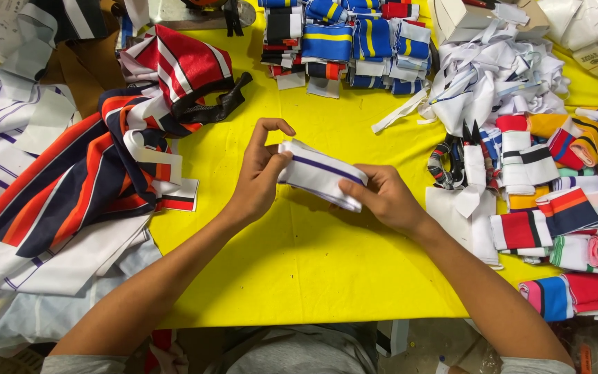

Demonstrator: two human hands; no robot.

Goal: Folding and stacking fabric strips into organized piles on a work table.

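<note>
Both hands are holding a folded white knit band with a purple stripe (pixel 321 173) just above the yellow table (pixel 299 256), near its middle. Left hand (pixel 257 173) is pinching the band's left end, its thumb and lower fingers closing on the fabric while the index finger is arching above it, clear of the cloth. Right hand (pixel 382 197) is gripping the band's right end, with the thumb lying on top and the fingers curling underneath. The band is running slightly downward from left to right between the two hands, with the purple stripe following its length.

To the left, a heap of striped fabric in red, orange, navy and white (pixel 84 173) is lying on the table, well apart from the band. At the far edge, stacks of blue, yellow and white folded bands (pixel 354 41) are sitting in rows. To the right, a loose pile of white strips (pixel 493 76) is resting beside rolled striped cuffs in red, green, blue and orange (pixel 569 228), which are lying near the right forearm.
</note>
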